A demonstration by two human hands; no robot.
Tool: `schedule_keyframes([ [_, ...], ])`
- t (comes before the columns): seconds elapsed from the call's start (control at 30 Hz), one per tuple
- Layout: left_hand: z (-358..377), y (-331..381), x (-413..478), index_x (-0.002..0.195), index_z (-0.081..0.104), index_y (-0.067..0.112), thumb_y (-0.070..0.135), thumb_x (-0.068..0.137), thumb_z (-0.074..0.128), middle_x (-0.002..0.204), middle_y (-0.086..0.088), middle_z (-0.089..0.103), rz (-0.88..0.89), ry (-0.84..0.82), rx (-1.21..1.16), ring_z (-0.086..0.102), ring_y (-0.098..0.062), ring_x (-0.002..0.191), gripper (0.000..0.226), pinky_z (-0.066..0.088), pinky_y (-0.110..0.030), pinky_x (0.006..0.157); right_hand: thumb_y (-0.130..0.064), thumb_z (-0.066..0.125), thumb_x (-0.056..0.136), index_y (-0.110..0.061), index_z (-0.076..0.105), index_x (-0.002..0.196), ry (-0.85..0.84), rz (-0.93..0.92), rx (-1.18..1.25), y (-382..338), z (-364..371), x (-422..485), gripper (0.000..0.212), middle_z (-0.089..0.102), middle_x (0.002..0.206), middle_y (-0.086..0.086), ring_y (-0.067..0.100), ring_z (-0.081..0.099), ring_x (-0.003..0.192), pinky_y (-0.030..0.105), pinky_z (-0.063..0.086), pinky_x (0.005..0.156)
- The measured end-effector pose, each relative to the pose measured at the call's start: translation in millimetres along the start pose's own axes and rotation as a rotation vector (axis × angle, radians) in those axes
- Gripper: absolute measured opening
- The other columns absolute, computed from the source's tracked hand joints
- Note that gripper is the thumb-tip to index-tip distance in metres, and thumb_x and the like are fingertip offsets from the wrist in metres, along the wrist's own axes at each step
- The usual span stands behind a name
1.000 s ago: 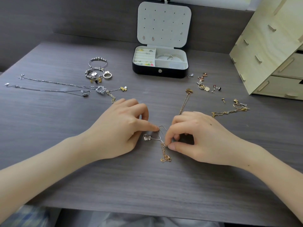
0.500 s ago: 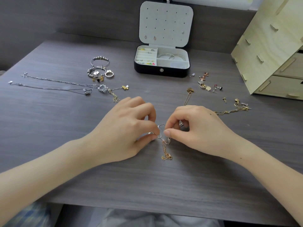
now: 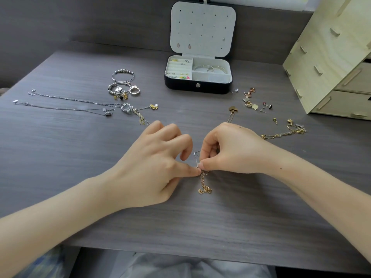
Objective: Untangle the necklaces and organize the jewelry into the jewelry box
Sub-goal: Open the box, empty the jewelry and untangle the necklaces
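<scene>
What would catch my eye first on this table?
Two bare hands meet at the table's middle: the right hand pinches the tangled chains, a gold and silver knot, while the left hand touches it with its thumb. Behind them stands an open jewelry box with rings and bangles inside. Loose silver necklaces lie stretched out at the far left.
</scene>
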State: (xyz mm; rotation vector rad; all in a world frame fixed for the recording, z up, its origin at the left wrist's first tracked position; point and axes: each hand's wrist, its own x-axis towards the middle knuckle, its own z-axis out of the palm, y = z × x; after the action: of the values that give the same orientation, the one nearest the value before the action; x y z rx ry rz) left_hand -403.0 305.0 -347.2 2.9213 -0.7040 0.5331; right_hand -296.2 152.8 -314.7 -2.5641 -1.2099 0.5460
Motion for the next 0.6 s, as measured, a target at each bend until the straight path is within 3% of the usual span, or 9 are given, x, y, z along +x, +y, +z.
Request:
schedule_keyframes([
  [0.3,-1.6,-4.6,-4.5,0.091,0.074,0.037,0.012,0.071,0.047,0.085,0.001,0.058,-0.04,-0.003,-0.016,0.042,-0.021,0.076,0.042,0.021,-0.031,0.066,-0.033,0.072,0.073,-0.029,0.065,0.061,-0.077,-0.001,-0.01,-4.0,-4.4,5.8,0.014,0.063,0.064,-0.01,0.004,0.054,0.063,0.022,0.04,0.058],
  [0.6,-2.4,-5.9,-6.5,0.091,0.074,0.039,0.013,0.074,0.044,0.085,0.002,0.057,-0.05,-0.003,-0.046,0.039,-0.019,0.076,0.043,0.019,-0.03,0.067,-0.032,0.071,0.074,-0.029,0.062,0.059,-0.062,0.006,-0.041,-2.8,-5.9,4.3,0.018,0.057,0.057,-0.015,0.0,0.051,0.058,0.02,0.036,0.055],
])
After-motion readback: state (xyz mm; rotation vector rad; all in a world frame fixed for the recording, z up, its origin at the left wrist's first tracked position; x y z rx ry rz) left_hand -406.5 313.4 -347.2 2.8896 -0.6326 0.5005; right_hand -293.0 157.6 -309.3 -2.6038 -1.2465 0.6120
